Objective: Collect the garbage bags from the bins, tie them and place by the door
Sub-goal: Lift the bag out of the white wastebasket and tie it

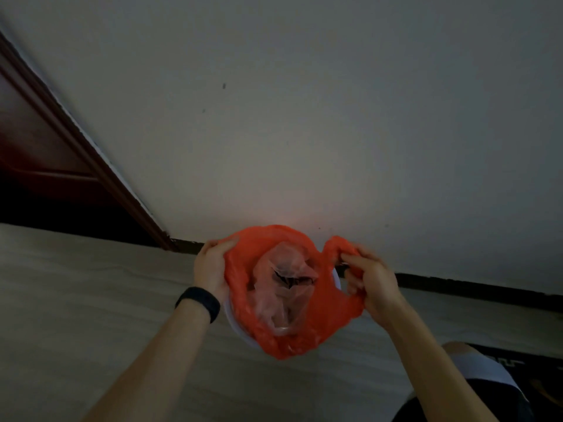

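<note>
1. I see a thin orange plastic garbage bag (243, 312), crumpled and faintly glossy.
2. Inside it, clear plastic film (285, 295) looks crinkled and shiny.
3. The round white plastic bin (231, 321) has a smooth rim.
4. The dark red-brown wooden door frame (91, 159) has a satin sheen; the pale wall (304, 117) is matt.

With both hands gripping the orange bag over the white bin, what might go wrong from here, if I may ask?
The orange bag looks thin; the left hand and right hand pull its edges apart, so it might tear. Its mouth is open, so the clear plastic rubbish could spill before tying. The white bin might tip as the bag lifts.
</note>
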Demonstrator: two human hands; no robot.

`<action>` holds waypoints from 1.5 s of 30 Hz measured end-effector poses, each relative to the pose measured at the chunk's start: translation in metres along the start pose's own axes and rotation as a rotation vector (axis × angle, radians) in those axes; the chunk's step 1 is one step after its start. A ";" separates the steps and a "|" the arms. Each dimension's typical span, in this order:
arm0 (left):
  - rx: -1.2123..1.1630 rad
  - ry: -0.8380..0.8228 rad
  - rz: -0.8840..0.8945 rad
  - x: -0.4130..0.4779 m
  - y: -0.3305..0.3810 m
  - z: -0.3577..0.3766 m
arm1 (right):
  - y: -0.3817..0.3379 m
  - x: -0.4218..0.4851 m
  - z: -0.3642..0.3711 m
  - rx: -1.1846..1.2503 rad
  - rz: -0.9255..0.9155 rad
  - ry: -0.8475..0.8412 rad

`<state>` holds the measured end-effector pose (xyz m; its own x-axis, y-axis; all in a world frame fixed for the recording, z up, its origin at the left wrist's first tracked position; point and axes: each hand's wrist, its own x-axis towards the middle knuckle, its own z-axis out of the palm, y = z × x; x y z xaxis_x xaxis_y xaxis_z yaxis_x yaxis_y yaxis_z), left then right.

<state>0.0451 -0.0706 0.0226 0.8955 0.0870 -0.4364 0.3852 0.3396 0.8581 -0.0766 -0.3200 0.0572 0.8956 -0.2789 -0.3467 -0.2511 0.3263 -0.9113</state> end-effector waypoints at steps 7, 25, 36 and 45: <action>0.993 -0.256 -0.406 -0.002 0.019 -0.019 | -0.032 0.005 0.014 -0.720 -0.199 -0.027; 0.800 -0.335 0.325 -0.103 0.001 0.072 | -0.078 0.023 0.025 -0.578 -0.127 -0.075; 1.335 -0.321 0.509 -0.088 -0.029 0.086 | -0.074 0.013 0.012 -0.369 -0.109 -0.067; 1.391 -0.798 0.389 -0.039 -0.011 0.097 | -0.071 0.014 -0.006 -0.393 -0.103 -0.066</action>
<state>0.0274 -0.1681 0.0569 0.6921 -0.6620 -0.2877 -0.3774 -0.6717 0.6375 -0.0484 -0.3522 0.1155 0.9418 -0.2290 -0.2461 -0.2688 -0.0734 -0.9604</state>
